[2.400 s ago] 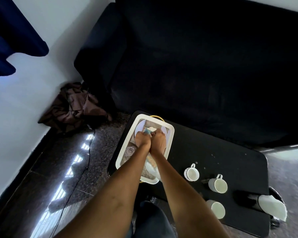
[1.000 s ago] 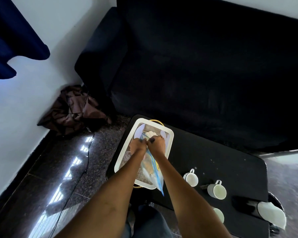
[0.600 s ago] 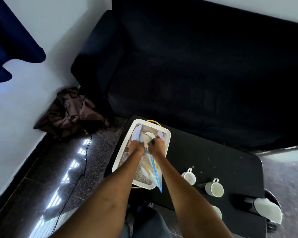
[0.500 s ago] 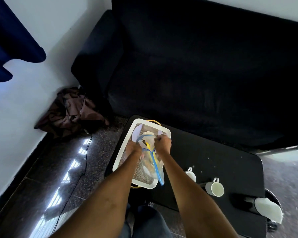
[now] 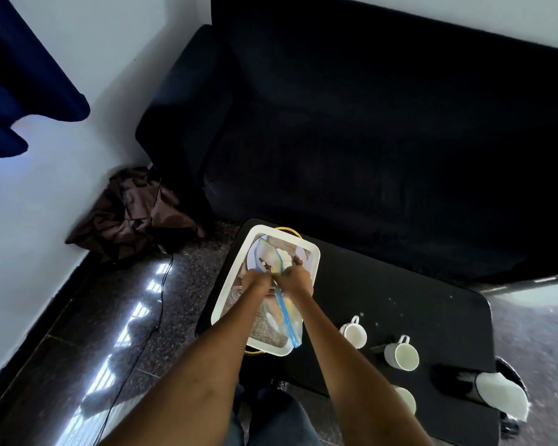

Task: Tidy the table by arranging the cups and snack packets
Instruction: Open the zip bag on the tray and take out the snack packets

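A white tray (image 5: 224,292) lies at the left end of the black table (image 5: 400,300). Over it, my left hand (image 5: 255,282) and my right hand (image 5: 298,280) both pinch a clear snack packet with a blue and yellow zip strip (image 5: 285,320); the packet's top folds up toward a white plate (image 5: 255,252) in the tray. Three white cups stand to the right: one (image 5: 353,333), another (image 5: 401,354), and a third (image 5: 406,399) partly hidden behind my right forearm.
A dark sofa (image 5: 368,123) runs behind the table. A black jug with a white spout (image 5: 484,392) lies at the table's right end. Brown cloth (image 5: 132,210) and a cable (image 5: 149,317) lie on the floor at left.
Both hands, together on the packet at first, came apart half a second ago and have closed in again. The packet's top now folds toward the plate.
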{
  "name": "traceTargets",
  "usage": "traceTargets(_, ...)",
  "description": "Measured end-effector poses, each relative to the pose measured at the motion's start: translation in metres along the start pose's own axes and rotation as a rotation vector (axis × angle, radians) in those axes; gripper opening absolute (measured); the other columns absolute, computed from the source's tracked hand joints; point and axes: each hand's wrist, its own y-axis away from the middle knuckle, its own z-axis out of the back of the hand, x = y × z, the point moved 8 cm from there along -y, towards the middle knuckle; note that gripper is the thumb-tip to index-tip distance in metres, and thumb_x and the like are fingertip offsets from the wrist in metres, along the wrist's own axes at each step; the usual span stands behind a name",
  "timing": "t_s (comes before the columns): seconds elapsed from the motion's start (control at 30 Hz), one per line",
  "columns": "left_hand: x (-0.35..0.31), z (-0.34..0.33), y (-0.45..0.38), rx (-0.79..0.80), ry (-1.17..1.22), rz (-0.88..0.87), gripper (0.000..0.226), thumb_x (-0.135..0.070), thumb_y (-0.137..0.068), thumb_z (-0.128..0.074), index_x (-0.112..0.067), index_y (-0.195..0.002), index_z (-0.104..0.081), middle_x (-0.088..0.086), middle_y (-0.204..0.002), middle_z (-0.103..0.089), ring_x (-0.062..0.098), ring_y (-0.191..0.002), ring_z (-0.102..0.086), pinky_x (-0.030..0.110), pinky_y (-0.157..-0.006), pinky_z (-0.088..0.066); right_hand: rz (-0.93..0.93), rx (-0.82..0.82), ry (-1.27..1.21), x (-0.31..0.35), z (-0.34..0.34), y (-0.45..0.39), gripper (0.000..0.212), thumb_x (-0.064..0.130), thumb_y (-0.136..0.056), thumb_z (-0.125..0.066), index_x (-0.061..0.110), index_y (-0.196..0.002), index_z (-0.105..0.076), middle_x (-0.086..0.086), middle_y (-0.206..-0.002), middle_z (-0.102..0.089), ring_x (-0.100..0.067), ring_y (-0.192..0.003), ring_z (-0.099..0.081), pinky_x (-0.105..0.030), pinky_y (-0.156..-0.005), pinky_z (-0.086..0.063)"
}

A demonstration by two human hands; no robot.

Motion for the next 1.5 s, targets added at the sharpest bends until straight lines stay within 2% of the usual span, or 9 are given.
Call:
traceTargets(0.07,-0.005,0.009,-0.002,-0.095,-0.064,-0.067,0.043,-0.025,-0.093,-0.056,0.011,-0.115,-0.06,0.028,-0.114,-0.066,0.037,-0.095,-0.07,0.047,-0.09,-0.055,-0.032,0.059,0.021,-0.004,-0.006,0.005,0.03,0.033,-0.085,-0.06,0.004,-0.091,-0.067,-0.013,-0.089,-0.071,-0.027,-0.081,-0.071,-0.032,-0.076,-0.058)
traceTargets(0.27,0.006,-0.005,0.006,0.013,-0.063,-0.019,0.043,-0.03,-0.095,-0.051,0.006,-0.117,-0.06,0.024,-0.114,-0.068,0.014,-0.045,-0.066,0.029,-0.052,-0.059,0.101,-0.029,0.029,0.007,0.005,0.003,0.026,0.015,-0.089,-0.055,-0.007,-0.096,-0.068,-0.022,-0.096,-0.068,-0.032,-0.094,-0.067,-0.032,-0.075,-0.051)
traceTargets(0.4,-0.029,0.019,0.017,-0.194,-0.315,-0.197,0.04,-0.029,-0.094,-0.052,0.005,-0.111,-0.064,0.025,-0.115,-0.067,0.035,-0.1,-0.068,0.042,-0.087,-0.056,0.065,-0.165,-0.029,0.002,0.026,-0.002,0.023,0.009,-0.087,-0.051,-0.006,-0.09,-0.068,-0.023,-0.097,-0.067,-0.035,-0.094,-0.065,-0.034,-0.072,-0.049)
traceTargets(0.53,-0.048,0.044,0.024,-0.358,-0.41,-0.262,0.035,-0.024,-0.095,-0.045,0.0,-0.113,-0.063,0.024,-0.121,-0.063,0.038,-0.112,-0.06,0.042,-0.088,-0.05,0.031,-0.318,-0.102,-0.004,0.051,-0.004,0.022,0.013,-0.091,-0.05,-0.002,-0.083,-0.064,-0.022,-0.1,-0.067,-0.036,-0.092,-0.065,-0.033,-0.066,-0.046)
traceTargets(0.73,-0.016,0.023,0.016,-0.186,-0.38,-0.198,0.037,-0.027,-0.089,-0.057,0.004,-0.108,-0.065,0.023,-0.107,-0.07,0.035,-0.093,-0.071,0.043,-0.08,-0.059,-0.045,0.003,-0.01,-0.005,0.004,0.002,0.05,0.042,-0.082,-0.067,-0.002,-0.105,-0.058,-0.016,-0.1,-0.071,-0.029,-0.094,-0.069,-0.033,-0.075,-0.054)
traceTargets(0.97,0.019,0.01,0.021,-0.019,-0.289,-0.021,0.031,-0.006,-0.088,-0.063,0.008,-0.114,-0.055,0.027,-0.108,-0.069,0.024,-0.052,-0.061,0.044,-0.063,-0.059,-0.115,-0.06,-0.01,-0.026,-0.002,0.01,0.029,0.008,-0.084,-0.058,-0.002,-0.111,-0.06,-0.018,-0.111,-0.067,-0.032,-0.102,-0.067,-0.038,-0.084,-0.055)
traceTargets(1.1,-0.003,0.033,0.027,-0.198,-0.404,-0.146,0.034,-0.018,-0.089,-0.057,-0.001,-0.119,-0.06,0.02,-0.118,-0.066,0.036,-0.102,-0.067,0.045,-0.087,-0.057,-0.131,-0.257,-0.093,-0.036,0.025,0.012,0.021,0.009,-0.088,-0.052,-0.001,-0.103,-0.063,-0.019,-0.107,-0.068,-0.034,-0.099,-0.065,-0.039,-0.079,-0.054)
traceTargets(1.23,-0.007,0.047,0.033,-0.333,-0.379,-0.145,0.036,-0.023,-0.09,-0.054,-0.001,-0.118,-0.061,0.02,-0.121,-0.064,0.036,-0.111,-0.062,0.041,-0.089,-0.052,-0.106,-0.385,-0.092,-0.036,0.036,0.017,0.025,0.017,-0.093,-0.045,0.001,-0.103,-0.061,-0.017,-0.106,-0.066,-0.034,-0.097,-0.064,-0.037,-0.074,-0.052)
traceTargets(1.5,0.03,0.025,0.026,-0.128,-0.321,-0.087,0.04,-0.028,-0.08,-0.063,0.001,-0.106,-0.066,0.022,-0.1,-0.072,0.033,-0.086,-0.073,0.045,-0.075,-0.061,-0.161,-0.075,-0.007,-0.041,-0.013,0.018,0.034,0.025,-0.081,-0.064,0.006,-0.11,-0.062,-0.011,-0.11,-0.068,-0.028,-0.102,-0.065,-0.033,-0.079,-0.053)
